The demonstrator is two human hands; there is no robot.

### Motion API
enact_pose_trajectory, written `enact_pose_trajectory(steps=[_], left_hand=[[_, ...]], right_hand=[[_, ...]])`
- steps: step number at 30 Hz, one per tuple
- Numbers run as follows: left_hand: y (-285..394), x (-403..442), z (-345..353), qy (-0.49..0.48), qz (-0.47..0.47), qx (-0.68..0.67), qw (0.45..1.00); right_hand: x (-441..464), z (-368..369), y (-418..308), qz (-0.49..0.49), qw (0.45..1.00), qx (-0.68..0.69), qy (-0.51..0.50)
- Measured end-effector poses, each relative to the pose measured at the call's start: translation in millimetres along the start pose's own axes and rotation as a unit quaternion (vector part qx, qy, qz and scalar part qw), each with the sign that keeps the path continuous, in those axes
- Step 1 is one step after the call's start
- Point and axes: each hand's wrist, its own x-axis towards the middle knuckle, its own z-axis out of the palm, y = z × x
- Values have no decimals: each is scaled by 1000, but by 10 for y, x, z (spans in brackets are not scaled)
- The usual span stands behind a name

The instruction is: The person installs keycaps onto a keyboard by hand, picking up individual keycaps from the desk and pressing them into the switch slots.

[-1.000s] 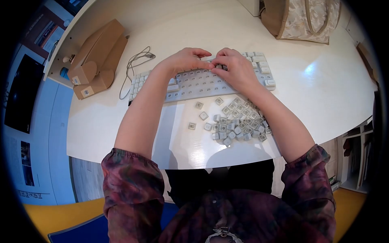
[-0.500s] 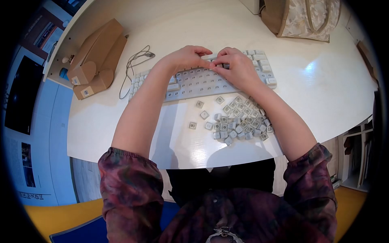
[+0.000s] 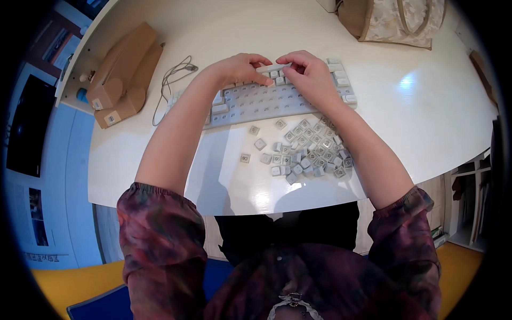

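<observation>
A white keyboard (image 3: 256, 109) lies across the desk, its middle rows bare of keycaps and showing the switches. Over its upper rows is my left hand (image 3: 242, 70), thumb and fingers apart, the thumb tip beside the seated keycaps (image 3: 277, 76). Facing it from the right, my right hand (image 3: 312, 77) has its thumb and index finger curved with a gap between them, close to the same keycaps. I see nothing held in either hand. Below the keyboard lies a pile of loose grey-white keycaps (image 3: 312, 152), many upside down.
A grey cable (image 3: 169, 80) lies coiled left of the keyboard. Farther left is a brown cardboard box (image 3: 125, 69). A beige patterned bag (image 3: 394, 24) stands at the back right. The desk's curved front edge (image 3: 256, 214) runs near my body.
My hands, whose fingertips met over the keyboard's upper rows, have moved apart. Seated keycaps now show between them. The whole view has shifted slightly.
</observation>
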Motion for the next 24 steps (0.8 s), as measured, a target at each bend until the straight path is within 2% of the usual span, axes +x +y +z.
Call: enact_pose_trajectory(steps=[5, 8, 9, 11, 14, 17, 20, 23, 24], left_hand=[[-222, 16, 107, 57, 47, -31, 997], [-389, -118, 362, 241, 145, 39, 959], [-376, -216, 427, 249, 188, 38, 949], [-328, -448, 560, 260, 272, 33, 926], [-274, -755, 668, 152, 356, 76, 919], [-275, -879, 765, 161, 353, 230, 893], [-226, -856, 784, 176, 362, 252, 880], [-133, -844, 767, 170, 337, 224, 899], [-137, -807, 764, 177, 311, 98, 929]], right_hand=[[16, -3, 32, 2, 1000, 23, 7], [-8, 19, 23, -25, 1000, 10, 5], [-7, 37, 46, -36, 999, 9, 8], [-18, 43, 58, -45, 999, 8, 14], [-20, 61, 51, -48, 999, 1, 15], [-5, 54, 53, -52, 998, -19, 5], [-15, 50, 61, -50, 999, -15, 6], [-8, 41, 38, -42, 999, -3, 6], [-13, 32, 27, -41, 999, 3, 4]])
